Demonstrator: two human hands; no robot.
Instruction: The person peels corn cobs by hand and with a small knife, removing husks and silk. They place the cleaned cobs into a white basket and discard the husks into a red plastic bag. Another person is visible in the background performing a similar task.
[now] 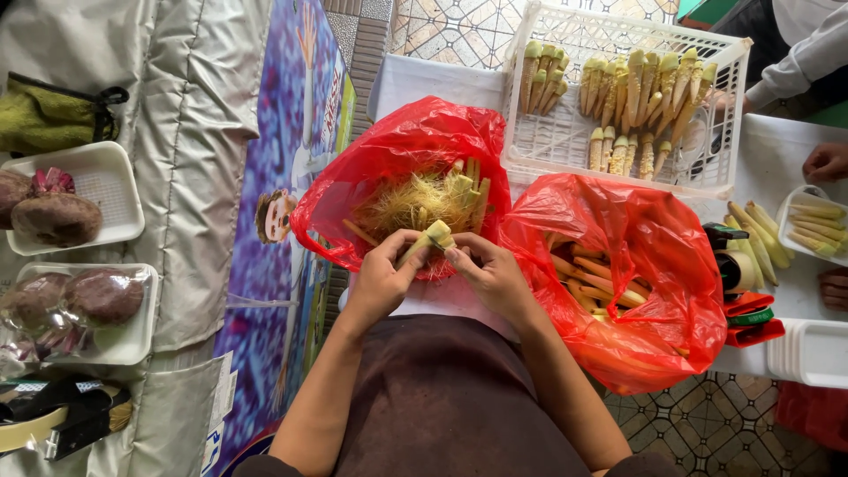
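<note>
Both my hands meet over the near edge of a red plastic bag [389, 150] filled with husk scraps and corn silk. My left hand [382, 276] and my right hand [491, 276] together hold one baby corn [430, 239], still partly in its pale green husk. A second red bag [654, 238] to the right holds several unpeeled baby corns. Behind both bags stands a white plastic crate [565, 141] with several peeled baby corns laid in rows.
On the left, white foam trays [106, 185] hold beetroots, one tray wrapped in film. At the right, another person's hands [826, 162] work by a small tray of baby corn [817, 225], next to a tape dispenser [733, 265] and stacked white trays [808, 352].
</note>
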